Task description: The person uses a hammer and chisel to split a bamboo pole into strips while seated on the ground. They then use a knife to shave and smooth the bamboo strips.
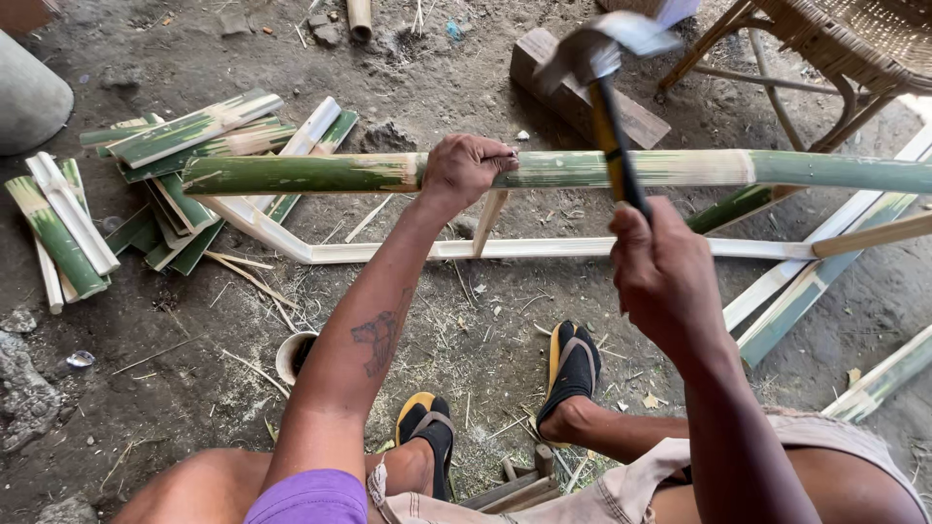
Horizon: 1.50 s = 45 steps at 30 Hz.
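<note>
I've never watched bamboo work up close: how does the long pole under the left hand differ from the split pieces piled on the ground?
The long pole is one long round stalk lying crosswise, gripped by the left hand; the split pieces are short flat strips, heaped loosely and untouched. The pole is raised on the frame; the pieces lie on dirt. Both have green skin with pale scraped patches.

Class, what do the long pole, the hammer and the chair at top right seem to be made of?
Long pole: green bamboo, skin partly scraped pale, with a node ring.
Hammer: the grey, motion-blurred head looks like metal; the handle is yellow and black, perhaps rubber-gripped.
Chair: woven tan cane or rattan on a bent frame.
</note>
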### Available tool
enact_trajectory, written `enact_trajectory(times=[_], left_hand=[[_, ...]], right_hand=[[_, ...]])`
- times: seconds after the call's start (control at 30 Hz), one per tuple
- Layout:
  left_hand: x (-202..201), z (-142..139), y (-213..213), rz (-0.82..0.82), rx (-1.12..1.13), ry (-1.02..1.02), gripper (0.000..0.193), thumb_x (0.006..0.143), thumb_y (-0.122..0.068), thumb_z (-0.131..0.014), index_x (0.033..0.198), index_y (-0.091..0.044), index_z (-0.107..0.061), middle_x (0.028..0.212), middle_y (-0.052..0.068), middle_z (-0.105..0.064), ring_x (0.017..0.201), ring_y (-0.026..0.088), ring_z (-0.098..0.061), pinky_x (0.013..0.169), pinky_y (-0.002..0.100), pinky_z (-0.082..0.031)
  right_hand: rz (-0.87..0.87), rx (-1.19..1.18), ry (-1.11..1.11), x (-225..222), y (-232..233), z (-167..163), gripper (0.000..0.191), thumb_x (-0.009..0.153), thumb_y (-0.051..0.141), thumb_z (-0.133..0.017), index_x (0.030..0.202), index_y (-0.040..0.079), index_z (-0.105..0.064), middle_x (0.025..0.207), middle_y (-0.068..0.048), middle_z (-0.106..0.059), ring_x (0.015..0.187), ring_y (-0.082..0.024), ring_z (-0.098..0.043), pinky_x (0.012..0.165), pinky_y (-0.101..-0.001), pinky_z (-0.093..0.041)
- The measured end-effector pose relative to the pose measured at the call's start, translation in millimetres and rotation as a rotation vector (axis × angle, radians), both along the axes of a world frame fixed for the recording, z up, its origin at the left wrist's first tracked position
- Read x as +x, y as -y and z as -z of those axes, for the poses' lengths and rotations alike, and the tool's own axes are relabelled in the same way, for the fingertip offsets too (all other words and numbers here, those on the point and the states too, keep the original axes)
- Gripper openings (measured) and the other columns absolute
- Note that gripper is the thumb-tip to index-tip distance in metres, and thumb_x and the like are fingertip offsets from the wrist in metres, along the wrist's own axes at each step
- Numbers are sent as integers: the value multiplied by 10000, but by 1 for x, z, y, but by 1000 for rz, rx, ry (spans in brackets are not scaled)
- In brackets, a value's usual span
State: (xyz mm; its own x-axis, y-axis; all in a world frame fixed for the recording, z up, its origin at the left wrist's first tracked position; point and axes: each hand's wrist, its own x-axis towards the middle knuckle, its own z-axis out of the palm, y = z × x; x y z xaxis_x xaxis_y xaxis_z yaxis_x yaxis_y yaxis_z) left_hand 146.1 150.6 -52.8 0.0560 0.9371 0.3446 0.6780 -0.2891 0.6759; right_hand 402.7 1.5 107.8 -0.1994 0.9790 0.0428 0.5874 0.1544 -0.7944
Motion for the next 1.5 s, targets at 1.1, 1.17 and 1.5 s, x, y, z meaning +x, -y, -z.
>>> enact_trajectory(times=[1.1,1.17,1.5], left_hand=[[4,-8,12,-36,-19,32,113,856,-361,-794,863,-255,-832,760,-82,-783,618,58,-643,577,285,-498],[2,-12,14,12,-32,62,132,885,-344,-757,926,-237,-821,854,-83,-794,639,83,-674,584,305,-540],[-27,-49,24,-1,-235,-659,715,717,-799,-747,966,-129,-710,873,116,-744,806,247,-704,784,428,-552]], right_hand=[[-61,-201,242,-5,-17,32,371,1077,365,-374,961,46,-521,596,-45,-569,446,-187,-513,377,-343,-439],[-32,-142,200,4,-21,38,396,1079,378,-389,922,41,-526,608,-44,-564,453,-177,-516,386,-336,-441],[-66,244,-283,19,17,-7,344,1112,333,-396,980,39,-514,675,-19,-515,485,-106,-520,399,-286,-421]])
